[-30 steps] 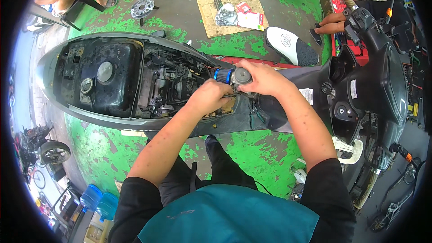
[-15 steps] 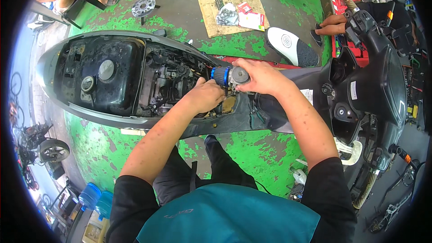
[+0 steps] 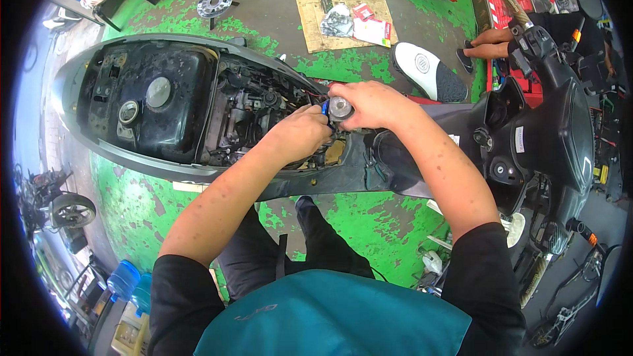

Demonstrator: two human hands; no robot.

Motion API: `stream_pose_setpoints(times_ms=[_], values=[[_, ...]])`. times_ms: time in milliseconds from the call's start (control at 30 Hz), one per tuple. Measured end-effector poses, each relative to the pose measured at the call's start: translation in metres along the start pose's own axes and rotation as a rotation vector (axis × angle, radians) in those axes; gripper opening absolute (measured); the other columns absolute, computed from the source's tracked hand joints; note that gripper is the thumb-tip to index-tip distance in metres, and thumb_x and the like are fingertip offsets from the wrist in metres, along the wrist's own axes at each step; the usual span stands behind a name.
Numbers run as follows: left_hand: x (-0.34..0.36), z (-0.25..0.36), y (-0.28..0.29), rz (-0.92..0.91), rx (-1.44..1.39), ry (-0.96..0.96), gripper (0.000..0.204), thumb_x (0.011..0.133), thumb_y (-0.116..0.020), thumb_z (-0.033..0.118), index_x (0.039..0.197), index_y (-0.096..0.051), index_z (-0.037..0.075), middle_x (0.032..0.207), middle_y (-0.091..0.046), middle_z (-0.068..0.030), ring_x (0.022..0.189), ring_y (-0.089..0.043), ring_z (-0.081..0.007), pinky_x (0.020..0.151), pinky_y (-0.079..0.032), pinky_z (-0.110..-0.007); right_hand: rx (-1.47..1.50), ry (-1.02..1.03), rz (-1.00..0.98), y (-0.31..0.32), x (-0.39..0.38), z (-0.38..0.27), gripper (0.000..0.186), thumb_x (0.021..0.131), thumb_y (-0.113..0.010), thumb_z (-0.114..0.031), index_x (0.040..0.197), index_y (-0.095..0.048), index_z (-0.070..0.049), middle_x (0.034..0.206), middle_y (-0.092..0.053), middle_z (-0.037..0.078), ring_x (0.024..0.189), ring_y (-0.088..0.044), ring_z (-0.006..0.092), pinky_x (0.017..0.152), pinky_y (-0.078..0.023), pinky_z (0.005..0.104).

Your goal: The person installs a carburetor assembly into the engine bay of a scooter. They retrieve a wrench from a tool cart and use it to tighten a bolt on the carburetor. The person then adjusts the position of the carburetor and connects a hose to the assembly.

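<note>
A scooter with its seat off stretches across in front of me, its engine bay [image 3: 245, 107] exposed. Over the front end of that bay, my right hand [image 3: 369, 104] grips a grey metal carburetor [image 3: 339, 110] with a round top. A blue-rimmed cone air filter [image 3: 325, 108] sits on the carburetor's left side. My left hand [image 3: 300, 133] is closed over this filter, its fingertips meeting it beside the carburetor and covering most of it. Some of the fingers on both hands are hidden.
Green-handled pliers [image 3: 377, 168] lie on the scooter's floorboard. Left of the bay is the black fuel tank [image 3: 188, 102]. Beyond the scooter are a cardboard sheet [image 3: 310, 6] with packets, a white-and-black seat [image 3: 425, 69] and a metal disc [image 3: 215, 2]. People are at the far left and right.
My left hand has moved up and right onto the air filter, now mostly covered. The carburetor has shifted slightly left and turned in my right hand. The whole view has shifted a little.
</note>
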State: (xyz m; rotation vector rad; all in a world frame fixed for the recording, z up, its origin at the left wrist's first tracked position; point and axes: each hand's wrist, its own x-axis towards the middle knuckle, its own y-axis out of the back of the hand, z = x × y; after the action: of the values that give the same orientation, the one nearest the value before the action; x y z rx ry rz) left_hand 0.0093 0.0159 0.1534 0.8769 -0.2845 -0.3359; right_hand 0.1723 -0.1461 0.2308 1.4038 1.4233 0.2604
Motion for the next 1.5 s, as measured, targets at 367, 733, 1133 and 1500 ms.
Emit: stream_pose_setpoints(times_ms=[367,733,1133,1500], values=[[-0.007,-0.014,0.004,0.054,0.012,-0.071,0.01,0.086,-0.07,0.02,0.084,-0.076,0.012,0.092,-0.067,-0.0024,0.108,-0.062,-0.0239,0.115,-0.045,-0.048,0.085,0.111,-0.171,0.0,0.038,0.006,0.063,0.071,-0.087,-0.03,0.126,-0.061,-0.013,0.111,-0.073,0.017,0.106,-0.069,0.041,0.089,-0.055,0.05],[-0.017,-0.022,0.013,0.011,-0.084,-0.089,0.011,0.088,-0.073,0.02,0.089,-0.075,0.009,0.092,-0.064,-0.0031,0.106,-0.062,-0.0246,0.11,-0.048,-0.046,0.136,0.185,-0.194,-0.004,0.036,0.009,0.068,0.071,-0.09,-0.026,0.13,-0.059,-0.013,0.115,-0.072,0.017,0.109,-0.068,0.0405,0.092,-0.054,0.0492],[-0.014,-0.013,0.02,-0.116,0.051,-0.031,0.012,0.09,-0.072,0.024,0.094,-0.076,0.013,0.097,-0.065,-0.0022,0.115,-0.061,-0.0228,0.12,-0.039,-0.062,0.147,0.138,-0.25,-0.009,0.039,-0.002,0.061,0.069,-0.09,-0.029,0.123,-0.066,-0.013,0.108,-0.074,0.015,0.106,-0.07,0.0356,0.088,-0.055,0.0467],[-0.017,-0.005,0.007,0.102,0.093,-0.067,0.01,0.089,-0.074,0.025,0.092,-0.074,0.015,0.092,-0.063,-0.0007,0.102,-0.065,-0.0204,0.117,-0.039,-0.064,0.241,0.137,-0.211,-0.006,0.027,-0.003,0.072,0.069,-0.095,-0.03,0.13,-0.064,-0.009,0.12,-0.074,0.013,0.113,-0.069,0.0329,0.096,-0.054,0.0435]])
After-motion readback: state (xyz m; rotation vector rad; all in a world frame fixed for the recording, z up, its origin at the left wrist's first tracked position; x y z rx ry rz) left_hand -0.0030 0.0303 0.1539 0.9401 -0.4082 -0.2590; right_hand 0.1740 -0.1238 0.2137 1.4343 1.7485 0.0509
